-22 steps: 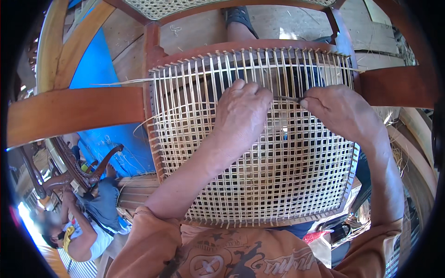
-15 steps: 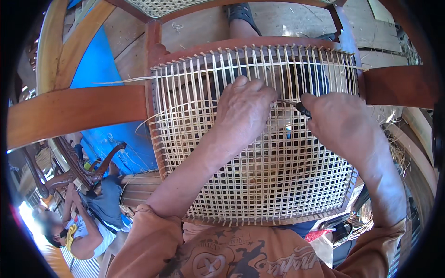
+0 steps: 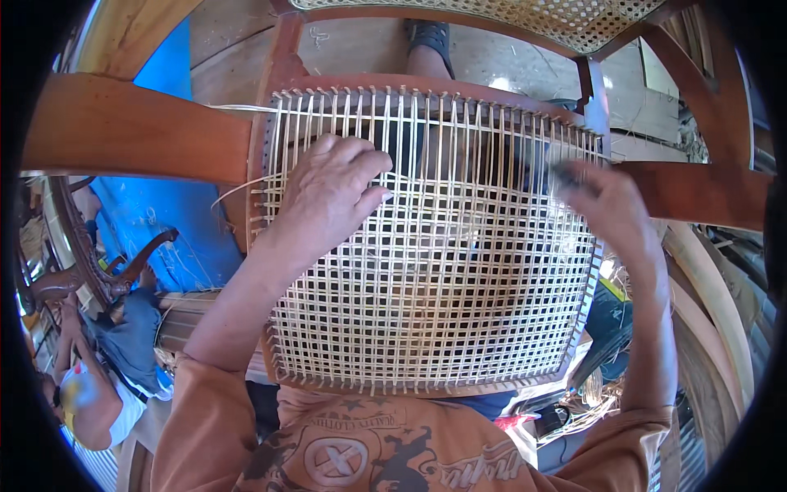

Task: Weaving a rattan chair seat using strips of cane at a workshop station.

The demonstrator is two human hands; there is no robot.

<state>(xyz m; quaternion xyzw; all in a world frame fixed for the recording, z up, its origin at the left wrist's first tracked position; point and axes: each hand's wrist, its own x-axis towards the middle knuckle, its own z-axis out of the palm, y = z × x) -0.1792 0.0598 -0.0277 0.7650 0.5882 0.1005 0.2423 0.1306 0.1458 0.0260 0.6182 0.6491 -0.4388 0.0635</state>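
A half-woven cane panel [image 3: 426,279] fills a reddish-brown wooden chair frame [image 3: 344,82] before me. Its near part is a tight square grid; toward the far rail mostly lengthwise strands run. My left hand [image 3: 336,180] rests over the left far part of the weave, fingers curled. A loose cane strand [image 3: 238,190] enters from the left edge and passes beneath its thumb and forefinger. My right hand [image 3: 611,205], smeared by motion, is over the panel's right edge, closed around a dark-handled awl [image 3: 566,172]. The awl's tip cannot be made out.
Wooden chair arms [image 3: 139,135] stick out at both sides, and a finished cane panel [image 3: 525,16] lies beyond. A blue sheet [image 3: 176,230] covers the left floor. Another person [image 3: 90,394] sits at lower left beside carved wood. Cane scraps [image 3: 602,402] lie at lower right.
The awl has been drawn away from beside my left hand's fingers, and my right hand has swung to the panel's right edge. My left hand has shifted left along the weave.
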